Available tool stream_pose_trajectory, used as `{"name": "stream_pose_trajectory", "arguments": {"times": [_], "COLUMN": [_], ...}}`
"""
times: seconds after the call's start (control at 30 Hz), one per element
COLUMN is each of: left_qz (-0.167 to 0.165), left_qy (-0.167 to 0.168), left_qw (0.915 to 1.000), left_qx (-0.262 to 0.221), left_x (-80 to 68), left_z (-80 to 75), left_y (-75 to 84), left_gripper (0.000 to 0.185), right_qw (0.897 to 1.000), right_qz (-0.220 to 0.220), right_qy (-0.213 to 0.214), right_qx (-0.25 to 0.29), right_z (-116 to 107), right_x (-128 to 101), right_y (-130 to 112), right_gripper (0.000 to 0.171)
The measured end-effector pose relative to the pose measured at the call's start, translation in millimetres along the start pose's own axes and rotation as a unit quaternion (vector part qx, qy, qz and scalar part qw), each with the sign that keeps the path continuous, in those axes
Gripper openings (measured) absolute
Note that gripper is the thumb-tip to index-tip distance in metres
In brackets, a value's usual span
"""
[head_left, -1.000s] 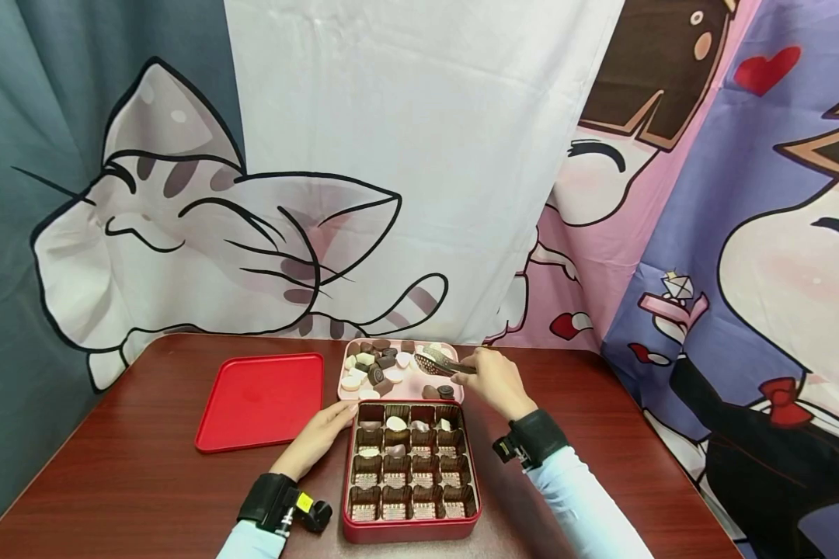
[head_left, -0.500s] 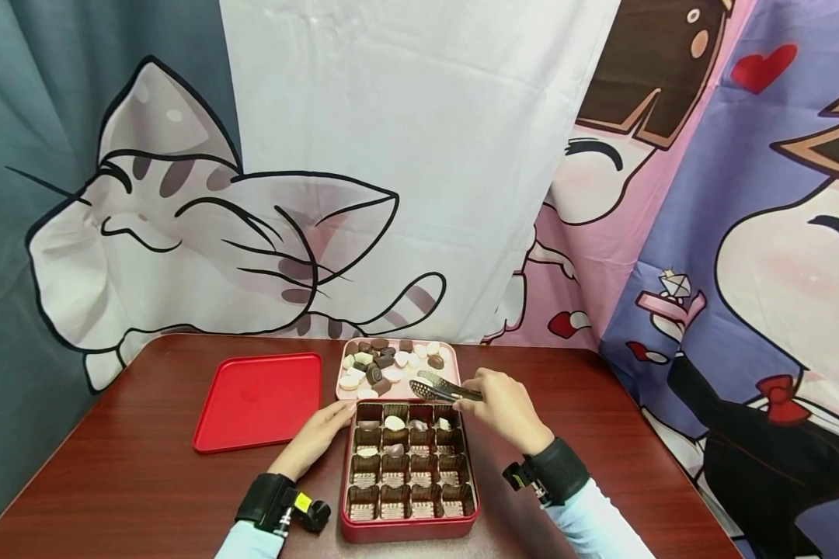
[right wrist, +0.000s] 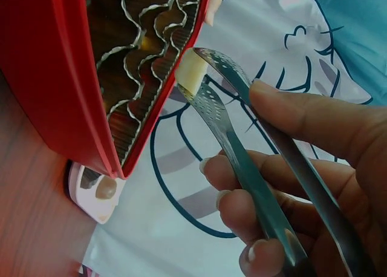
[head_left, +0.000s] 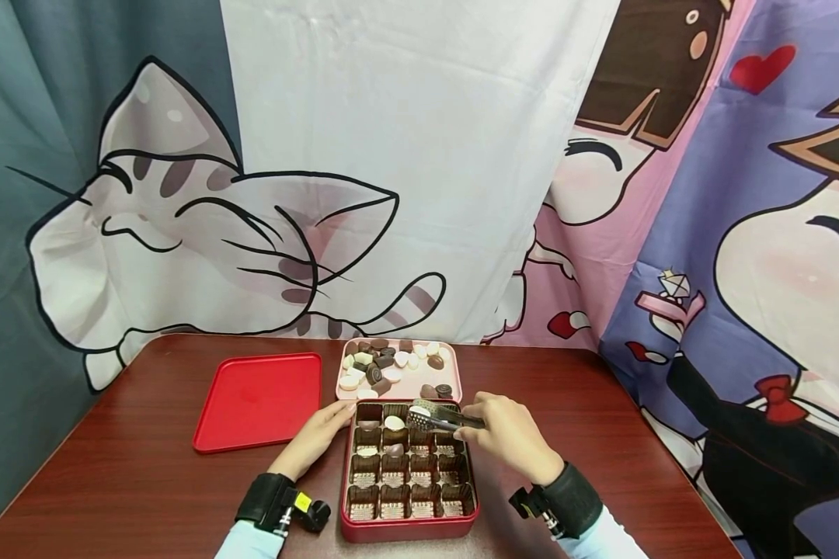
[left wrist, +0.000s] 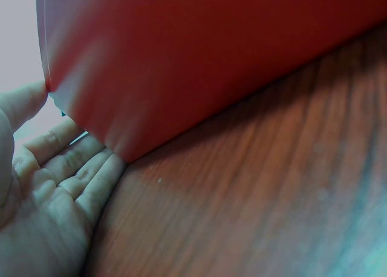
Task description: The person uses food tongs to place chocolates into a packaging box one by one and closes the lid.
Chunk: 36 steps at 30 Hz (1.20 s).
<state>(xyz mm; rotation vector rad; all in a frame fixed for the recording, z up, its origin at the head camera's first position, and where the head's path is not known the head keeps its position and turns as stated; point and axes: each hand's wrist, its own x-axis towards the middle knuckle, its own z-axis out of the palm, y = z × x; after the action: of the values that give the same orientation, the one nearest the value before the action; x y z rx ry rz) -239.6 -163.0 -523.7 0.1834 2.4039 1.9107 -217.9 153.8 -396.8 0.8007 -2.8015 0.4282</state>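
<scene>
Two pale blue sleeves (head_left: 252,541) with black bands (head_left: 569,497) at the wrists reach in over the near side of the worktop (head_left: 147,481). The red box (head_left: 410,532) stands between them, lower than the worktop's middle. Its brown insert (head_left: 410,484) has four rows of four compartments; sweets (head_left: 395,423) sit in the two far rows, a brownish and a white one side by side in the farthest. The left hand (head_left: 319,436) lies at the box's far left corner, thumb at the rim, fingers nearly straight against the wall; that grip is spread rather than closed. Just past the box's right edge, the right hand (head_left: 506,431) pinches metal tongs (head_left: 454,421) between thumb and fingers. The perforated tips are closed on a pale piece (right wrist: 191,71), over the farthest row, right of the white sweet.

Toward the worktop's left edge lies a flat red lid (head_left: 262,400), its near right corner just behind the left hand. Near the far edge, close behind the box, is a pink tray (head_left: 414,382): white and dark pieces crowd its left half, with two dark ones at its near right corner. Beyond hangs a curtain (head_left: 405,101) printed with a cat.
</scene>
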Motion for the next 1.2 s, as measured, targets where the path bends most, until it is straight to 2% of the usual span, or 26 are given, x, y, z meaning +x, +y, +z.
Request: {"name": "stream_pose_trajectory", "arguments": {"times": [0.47, 0.87, 1.2], "left_qz": [-0.001, 0.000, 0.000], "left_qy": [0.002, -0.001, 0.001], "left_qw": [1.0000, 0.9999, 1.0000], "left_qx": [-0.009, -0.014, -0.006], "left_x": [-1.2, -1.0, -0.8], "left_z": [-0.4, -0.3, 0.4], "left_y": [2.2, 1.7, 1.5], "left_gripper": [0.047, 0.049, 0.045], "right_qw": [0.999, 0.999, 0.999], "right_qz": [-0.003, 0.012, 0.032], "right_qy": [-0.039, -0.040, -0.030], "right_qx": [0.001, 0.015, 0.019], "right_z": [0.2, -6.9, -9.0], "right_x": [-6.5, -3.9, 7.3], "right_y": [1.2, 0.1, 2.8], "right_gripper": [0.029, 0.032, 0.032]}}
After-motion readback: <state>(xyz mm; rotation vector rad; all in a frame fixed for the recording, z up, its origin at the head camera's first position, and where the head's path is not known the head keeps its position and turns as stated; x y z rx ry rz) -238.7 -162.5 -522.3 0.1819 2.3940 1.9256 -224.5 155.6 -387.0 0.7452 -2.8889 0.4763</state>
